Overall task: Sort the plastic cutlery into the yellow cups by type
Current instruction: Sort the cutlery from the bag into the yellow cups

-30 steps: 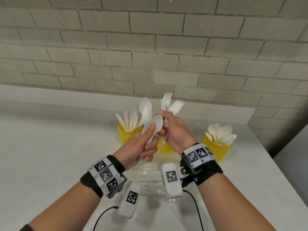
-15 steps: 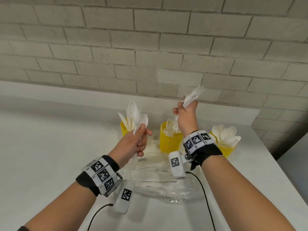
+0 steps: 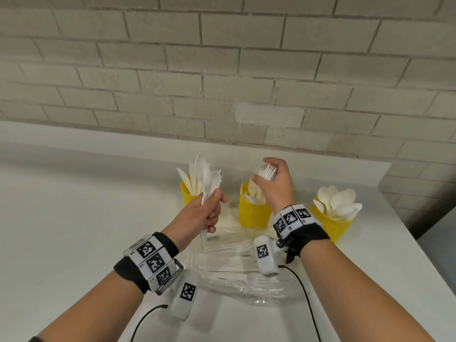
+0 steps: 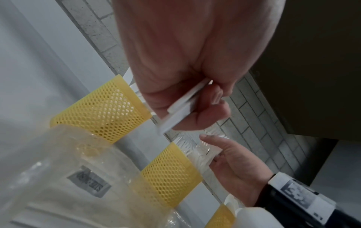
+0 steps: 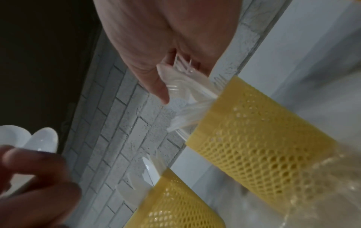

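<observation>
on the white table (image 3: pixel 74 218), the left hand (image 3: pixel 199 215) is clenched around the handles of two white spoons (image 3: pixel 209 178), bowls up, in front of the left yellow cup (image 3: pixel 187 196) (knives stand in it). the right hand (image 3: pixel 276 186) grasps a bunch of forks (image 3: pixel 266 172) over the middle yellow cup (image 3: pixel 253 213), handles dipping inside. farthest right, the right yellow cup (image 3: pixel 332 227) holds spoons. a clear plastic bag (image 3: pixel 237 280) lies nearer.

A white counter (image 3: pixel 74 218) runs along a grey painted brick wall (image 3: pixel 222 70). On it lies a crumpled clear plastic bag (image 3: pixel 246 290) with a small printed label (image 4: pixel 89 182). Two black cables (image 3: pixel 306 299) trail over the counter's near edge.
</observation>
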Demonstrator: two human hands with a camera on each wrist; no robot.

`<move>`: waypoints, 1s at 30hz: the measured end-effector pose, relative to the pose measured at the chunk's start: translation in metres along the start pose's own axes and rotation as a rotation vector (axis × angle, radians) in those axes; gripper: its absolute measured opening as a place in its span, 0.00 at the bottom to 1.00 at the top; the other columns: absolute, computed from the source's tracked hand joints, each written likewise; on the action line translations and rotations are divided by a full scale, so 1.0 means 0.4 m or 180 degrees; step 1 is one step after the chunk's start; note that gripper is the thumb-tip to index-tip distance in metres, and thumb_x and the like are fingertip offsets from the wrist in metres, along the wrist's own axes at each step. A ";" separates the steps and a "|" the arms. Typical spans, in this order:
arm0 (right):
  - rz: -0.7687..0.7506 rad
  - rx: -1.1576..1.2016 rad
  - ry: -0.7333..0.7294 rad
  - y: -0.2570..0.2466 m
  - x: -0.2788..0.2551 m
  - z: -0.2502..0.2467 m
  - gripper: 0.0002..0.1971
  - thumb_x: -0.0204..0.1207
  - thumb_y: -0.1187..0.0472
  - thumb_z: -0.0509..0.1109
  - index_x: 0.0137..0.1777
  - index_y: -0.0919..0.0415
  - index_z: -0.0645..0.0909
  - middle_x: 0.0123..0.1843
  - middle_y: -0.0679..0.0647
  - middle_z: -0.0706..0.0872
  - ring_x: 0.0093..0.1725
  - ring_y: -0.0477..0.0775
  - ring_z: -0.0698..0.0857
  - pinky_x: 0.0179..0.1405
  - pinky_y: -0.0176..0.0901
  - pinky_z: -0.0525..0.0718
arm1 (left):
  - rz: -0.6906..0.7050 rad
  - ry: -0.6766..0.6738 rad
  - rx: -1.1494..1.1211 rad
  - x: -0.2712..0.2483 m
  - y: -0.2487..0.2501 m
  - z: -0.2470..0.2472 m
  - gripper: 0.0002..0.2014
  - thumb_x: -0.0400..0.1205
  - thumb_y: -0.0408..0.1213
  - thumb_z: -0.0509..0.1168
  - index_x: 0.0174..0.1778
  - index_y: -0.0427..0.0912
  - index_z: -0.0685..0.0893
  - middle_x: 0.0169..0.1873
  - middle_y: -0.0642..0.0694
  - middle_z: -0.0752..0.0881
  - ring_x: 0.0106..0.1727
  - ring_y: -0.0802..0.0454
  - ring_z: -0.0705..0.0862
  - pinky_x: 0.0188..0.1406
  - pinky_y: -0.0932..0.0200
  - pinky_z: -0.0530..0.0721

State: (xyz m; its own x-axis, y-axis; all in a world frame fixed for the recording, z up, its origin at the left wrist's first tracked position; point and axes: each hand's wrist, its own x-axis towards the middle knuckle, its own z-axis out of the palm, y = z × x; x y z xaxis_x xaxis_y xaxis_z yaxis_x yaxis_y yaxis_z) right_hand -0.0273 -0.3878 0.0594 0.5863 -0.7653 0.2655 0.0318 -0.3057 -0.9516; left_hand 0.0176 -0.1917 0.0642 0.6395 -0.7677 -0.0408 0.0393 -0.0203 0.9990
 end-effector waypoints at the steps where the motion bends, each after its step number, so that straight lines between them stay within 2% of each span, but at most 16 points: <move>1: -0.0226 -0.0125 0.0006 0.003 0.001 -0.005 0.20 0.69 0.70 0.74 0.54 0.48 0.77 0.50 0.52 0.83 0.50 0.51 0.81 0.52 0.42 0.79 | 0.0016 0.0008 0.0072 0.002 -0.001 0.002 0.13 0.87 0.48 0.55 0.51 0.41 0.77 0.27 0.51 0.64 0.25 0.57 0.62 0.24 0.64 0.72; 3: -0.0567 -0.0930 -0.0108 0.019 0.001 -0.017 0.17 0.73 0.69 0.70 0.49 0.42 0.81 0.52 0.50 0.83 0.54 0.54 0.80 0.55 0.46 0.76 | 0.0066 0.0036 0.0287 0.008 -0.003 0.006 0.09 0.87 0.44 0.56 0.54 0.43 0.77 0.28 0.51 0.65 0.26 0.57 0.64 0.25 0.63 0.72; 5: -0.0496 -0.1882 -0.0394 0.030 -0.008 -0.029 0.14 0.79 0.62 0.65 0.46 0.40 0.85 0.57 0.46 0.81 0.60 0.55 0.74 0.55 0.44 0.66 | 0.0173 0.0146 0.0669 0.013 -0.004 0.011 0.06 0.87 0.42 0.57 0.56 0.48 0.76 0.29 0.54 0.69 0.27 0.58 0.67 0.27 0.63 0.73; 7: -0.0380 -0.2193 -0.0551 0.029 -0.017 -0.040 0.13 0.81 0.58 0.62 0.48 0.41 0.86 0.60 0.44 0.79 0.64 0.54 0.69 0.53 0.41 0.57 | 0.0289 0.0282 0.1094 0.018 -0.001 0.022 0.07 0.87 0.42 0.57 0.60 0.51 0.74 0.34 0.59 0.74 0.28 0.60 0.71 0.28 0.63 0.75; 9: -0.0406 -0.1984 -0.0516 -0.002 -0.022 -0.053 0.10 0.81 0.52 0.62 0.51 0.42 0.86 0.62 0.44 0.79 0.65 0.53 0.68 0.56 0.40 0.57 | 0.0391 0.0380 0.1308 0.024 0.007 0.036 0.09 0.87 0.41 0.57 0.63 0.50 0.72 0.39 0.60 0.76 0.29 0.61 0.73 0.25 0.64 0.76; 11: -0.0432 -0.1162 -0.0657 -0.054 -0.031 -0.069 0.15 0.78 0.41 0.63 0.55 0.46 0.85 0.60 0.47 0.80 0.63 0.51 0.73 0.63 0.43 0.66 | 0.0471 0.0384 0.1407 0.029 0.017 0.053 0.08 0.86 0.40 0.58 0.61 0.50 0.70 0.39 0.56 0.76 0.28 0.58 0.73 0.23 0.62 0.78; 12: -0.0346 -0.0596 -0.0889 -0.082 -0.041 -0.079 0.21 0.74 0.36 0.63 0.58 0.48 0.84 0.58 0.48 0.81 0.57 0.50 0.78 0.60 0.42 0.73 | 0.0499 0.0346 0.1429 0.033 0.023 0.063 0.09 0.86 0.40 0.58 0.60 0.52 0.69 0.41 0.54 0.77 0.28 0.56 0.73 0.23 0.60 0.78; 13: -0.0231 -0.0086 -0.1197 -0.109 -0.056 -0.089 0.24 0.70 0.34 0.65 0.60 0.48 0.81 0.55 0.48 0.81 0.49 0.48 0.81 0.50 0.39 0.78 | 0.0521 0.0285 0.1448 0.038 0.028 0.074 0.10 0.86 0.40 0.59 0.60 0.54 0.68 0.43 0.53 0.78 0.28 0.55 0.74 0.22 0.59 0.79; 15: -0.0081 0.0370 -0.1683 -0.137 -0.086 -0.110 0.24 0.68 0.44 0.74 0.63 0.48 0.77 0.50 0.48 0.80 0.34 0.45 0.80 0.33 0.31 0.77 | 0.0552 0.0125 0.1509 0.051 0.035 0.101 0.11 0.85 0.40 0.59 0.62 0.53 0.68 0.43 0.48 0.79 0.26 0.54 0.75 0.21 0.59 0.79; 17: -0.0038 0.0352 -0.1694 -0.147 -0.107 -0.125 0.22 0.69 0.56 0.77 0.63 0.53 0.77 0.45 0.47 0.80 0.31 0.41 0.81 0.29 0.28 0.77 | 0.0559 -0.0040 0.1583 0.067 0.042 0.137 0.11 0.85 0.40 0.60 0.61 0.51 0.69 0.42 0.42 0.81 0.22 0.55 0.74 0.19 0.59 0.78; 19: -0.0065 0.0306 -0.1280 -0.147 -0.117 -0.141 0.17 0.70 0.57 0.78 0.56 0.59 0.78 0.40 0.47 0.82 0.32 0.42 0.83 0.30 0.30 0.79 | 0.0565 -0.0147 0.1860 0.084 0.046 0.182 0.15 0.84 0.40 0.62 0.67 0.51 0.70 0.36 0.45 0.81 0.19 0.57 0.74 0.18 0.62 0.77; 21: -0.0033 0.0287 -0.0872 -0.136 -0.117 -0.160 0.12 0.71 0.57 0.77 0.43 0.61 0.76 0.33 0.50 0.81 0.28 0.44 0.81 0.26 0.32 0.77 | 0.0617 -0.0258 0.2046 0.101 0.047 0.232 0.20 0.83 0.38 0.62 0.71 0.50 0.70 0.34 0.51 0.80 0.17 0.58 0.75 0.17 0.62 0.77; 23: 0.0049 0.0197 -0.0574 -0.117 -0.114 -0.182 0.15 0.73 0.62 0.75 0.34 0.58 0.70 0.27 0.51 0.76 0.20 0.40 0.75 0.19 0.30 0.72 | 0.0641 -0.0312 0.1953 0.122 0.046 0.280 0.17 0.82 0.34 0.62 0.67 0.43 0.72 0.33 0.53 0.78 0.17 0.60 0.76 0.15 0.62 0.75; 26: 0.0292 0.0043 -0.0331 -0.095 -0.103 -0.234 0.11 0.75 0.65 0.71 0.37 0.56 0.71 0.28 0.55 0.78 0.18 0.41 0.74 0.18 0.32 0.70 | 0.0764 -0.0345 0.2030 0.156 0.040 0.337 0.10 0.82 0.33 0.63 0.57 0.39 0.71 0.32 0.56 0.75 0.26 0.60 0.77 0.19 0.71 0.69; 28: 0.0415 0.0022 -0.0375 -0.092 -0.092 -0.277 0.09 0.77 0.66 0.69 0.41 0.58 0.70 0.27 0.56 0.78 0.17 0.45 0.74 0.19 0.37 0.71 | 0.0869 -0.0340 0.2071 0.175 0.038 0.368 0.11 0.82 0.35 0.65 0.50 0.39 0.68 0.34 0.51 0.78 0.35 0.50 0.79 0.29 0.67 0.72; 30: 0.0384 -0.0092 -0.0396 -0.093 -0.073 -0.323 0.10 0.79 0.67 0.67 0.43 0.57 0.67 0.28 0.55 0.77 0.18 0.44 0.75 0.20 0.37 0.72 | 0.0808 -0.0437 0.1911 0.189 0.041 0.396 0.13 0.80 0.37 0.67 0.52 0.39 0.70 0.39 0.47 0.81 0.36 0.48 0.81 0.33 0.57 0.78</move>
State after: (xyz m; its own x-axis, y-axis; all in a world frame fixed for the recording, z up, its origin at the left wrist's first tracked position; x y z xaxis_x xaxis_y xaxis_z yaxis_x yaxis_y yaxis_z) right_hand -0.1503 -0.4273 0.1069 0.6801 -0.7221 0.1267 -0.0671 -0.2335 -0.9700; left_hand -0.0548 -0.3516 0.0801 0.4675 -0.8694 0.1599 -0.5593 -0.1508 0.8151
